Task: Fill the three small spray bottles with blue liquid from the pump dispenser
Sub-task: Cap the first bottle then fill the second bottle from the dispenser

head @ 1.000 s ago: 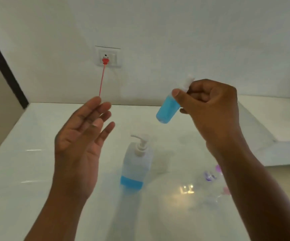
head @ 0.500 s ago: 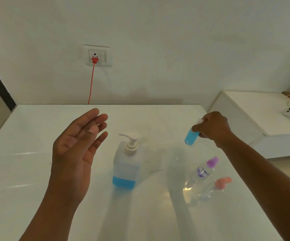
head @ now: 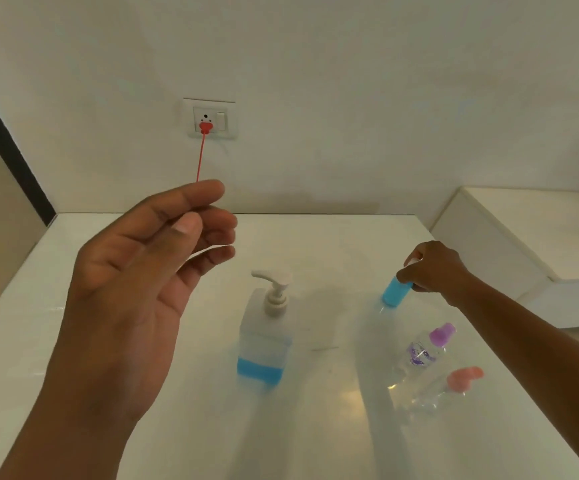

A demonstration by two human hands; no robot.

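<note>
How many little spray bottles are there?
3. The small blue-filled spray bottle is in the right hand, touching the white table. The clear purple-capped bottle and clear pink-capped bottle lie nearer, beside each other.

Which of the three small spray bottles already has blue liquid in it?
The one gripped by the right hand: the blue-filled bottle. The purple-capped bottle and pink-capped bottle look clear.

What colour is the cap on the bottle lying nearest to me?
Pink cap, clearest in the head view.
</note>
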